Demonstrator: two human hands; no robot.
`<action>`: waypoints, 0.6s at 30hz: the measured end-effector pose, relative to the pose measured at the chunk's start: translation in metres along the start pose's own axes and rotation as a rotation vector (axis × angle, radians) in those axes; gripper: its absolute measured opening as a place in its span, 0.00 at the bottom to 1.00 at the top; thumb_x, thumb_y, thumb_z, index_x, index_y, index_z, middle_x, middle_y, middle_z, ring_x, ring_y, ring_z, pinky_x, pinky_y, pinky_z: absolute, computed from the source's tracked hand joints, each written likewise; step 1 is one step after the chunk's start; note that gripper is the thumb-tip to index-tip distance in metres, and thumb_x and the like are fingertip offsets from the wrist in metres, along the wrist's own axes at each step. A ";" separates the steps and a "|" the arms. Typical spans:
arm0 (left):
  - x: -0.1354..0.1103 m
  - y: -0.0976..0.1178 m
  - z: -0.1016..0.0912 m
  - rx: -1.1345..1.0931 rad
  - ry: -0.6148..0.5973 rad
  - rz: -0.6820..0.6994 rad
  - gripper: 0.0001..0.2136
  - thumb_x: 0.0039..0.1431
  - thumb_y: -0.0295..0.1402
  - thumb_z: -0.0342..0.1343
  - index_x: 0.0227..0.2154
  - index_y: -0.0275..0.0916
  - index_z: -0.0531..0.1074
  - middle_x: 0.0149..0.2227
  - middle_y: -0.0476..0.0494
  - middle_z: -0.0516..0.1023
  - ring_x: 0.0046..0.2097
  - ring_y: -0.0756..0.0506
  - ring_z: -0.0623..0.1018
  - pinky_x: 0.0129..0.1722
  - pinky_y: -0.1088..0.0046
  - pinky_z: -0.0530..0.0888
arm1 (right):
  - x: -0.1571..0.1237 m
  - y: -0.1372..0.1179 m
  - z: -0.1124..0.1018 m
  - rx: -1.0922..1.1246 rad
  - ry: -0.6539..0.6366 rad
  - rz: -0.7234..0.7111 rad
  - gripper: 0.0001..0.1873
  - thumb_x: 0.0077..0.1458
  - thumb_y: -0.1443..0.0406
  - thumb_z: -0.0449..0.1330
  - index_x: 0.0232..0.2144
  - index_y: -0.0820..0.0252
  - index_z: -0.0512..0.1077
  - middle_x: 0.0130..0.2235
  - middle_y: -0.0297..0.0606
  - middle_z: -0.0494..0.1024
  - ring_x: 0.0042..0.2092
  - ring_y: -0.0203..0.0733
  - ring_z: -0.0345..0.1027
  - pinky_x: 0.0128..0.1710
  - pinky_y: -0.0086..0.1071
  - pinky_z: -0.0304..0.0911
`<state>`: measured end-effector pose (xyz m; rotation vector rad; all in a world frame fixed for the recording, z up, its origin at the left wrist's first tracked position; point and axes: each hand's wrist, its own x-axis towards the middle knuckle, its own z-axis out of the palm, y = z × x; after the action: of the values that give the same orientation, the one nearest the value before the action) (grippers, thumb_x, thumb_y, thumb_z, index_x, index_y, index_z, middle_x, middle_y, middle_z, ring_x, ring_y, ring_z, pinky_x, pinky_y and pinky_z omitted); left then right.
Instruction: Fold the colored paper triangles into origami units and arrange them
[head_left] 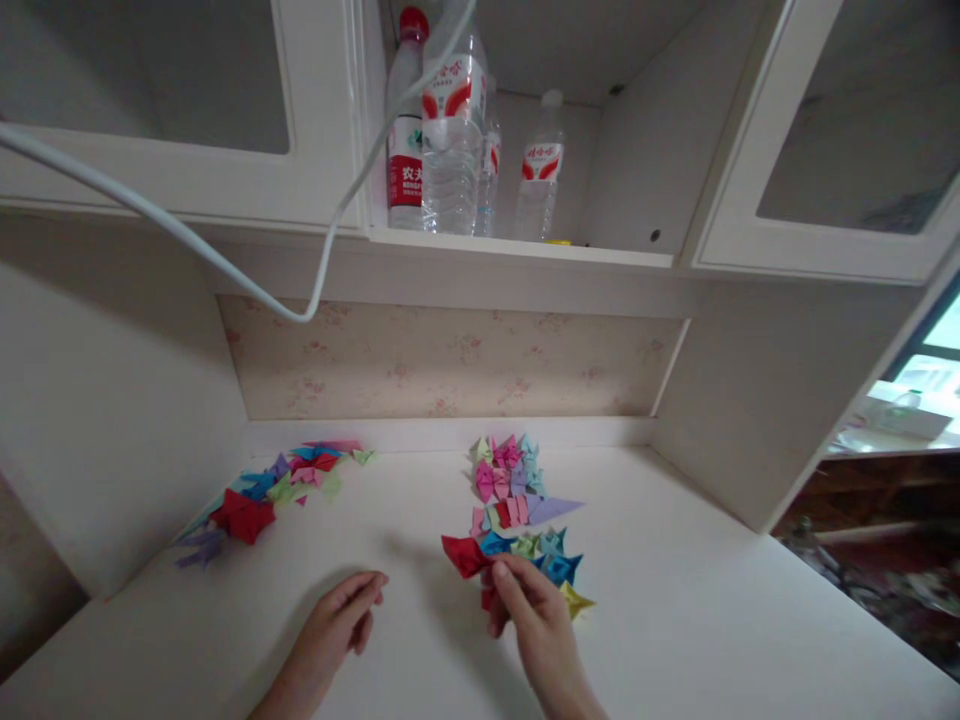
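My right hand (529, 605) pinches a red folded-paper origami piece (465, 556) between thumb and fingers, in front of the right-hand group of origami. Behind and beside it lie blue origami pieces (561, 569), a yellow one (576, 601) partly covered by my hand, and a row of pink and red folded pieces (512, 513). Some of that group is hidden by my right hand. My left hand (345, 612) is apart from the paper, over the white tabletop (420, 650), its fingers curled together with nothing visible in them.
At the left lies a loose pile of coloured origami (285, 484) with a red star-like piece (244, 515). Pink and light-blue pieces (510, 465) sit farther back. Overhead, a shelf (525, 249) holds several plastic bottles (454, 150). A white cable (247, 285) hangs in front.
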<state>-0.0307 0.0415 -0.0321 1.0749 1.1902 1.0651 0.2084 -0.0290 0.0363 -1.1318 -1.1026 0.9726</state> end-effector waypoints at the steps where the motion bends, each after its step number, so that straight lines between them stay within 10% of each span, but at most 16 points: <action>1: -0.001 0.001 0.001 0.002 -0.004 -0.001 0.23 0.38 0.51 0.64 0.30 0.35 0.74 0.25 0.51 0.71 0.16 0.57 0.61 0.15 0.79 0.54 | 0.003 -0.007 -0.014 0.008 0.007 0.009 0.21 0.54 0.48 0.57 0.32 0.61 0.73 0.21 0.33 0.70 0.21 0.36 0.64 0.22 0.28 0.58; 12: -0.002 0.005 0.003 0.048 -0.059 -0.002 0.21 0.43 0.51 0.61 0.28 0.36 0.72 0.24 0.53 0.70 0.17 0.56 0.62 0.16 0.79 0.54 | 0.083 0.031 -0.197 -0.563 0.224 0.118 0.25 0.51 0.47 0.52 0.36 0.60 0.74 0.31 0.37 0.77 0.25 0.38 0.69 0.27 0.30 0.62; 18: -0.005 0.010 0.004 0.039 -0.052 -0.006 0.21 0.43 0.50 0.61 0.30 0.36 0.73 0.24 0.53 0.69 0.18 0.55 0.62 0.16 0.78 0.55 | 0.087 0.051 -0.219 -0.619 0.167 0.211 0.20 0.48 0.51 0.52 0.29 0.60 0.75 0.22 0.35 0.74 0.21 0.39 0.67 0.22 0.30 0.59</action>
<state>-0.0274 0.0378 -0.0215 1.1227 1.1762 1.0072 0.4377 0.0231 -0.0159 -1.8267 -1.1978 0.6872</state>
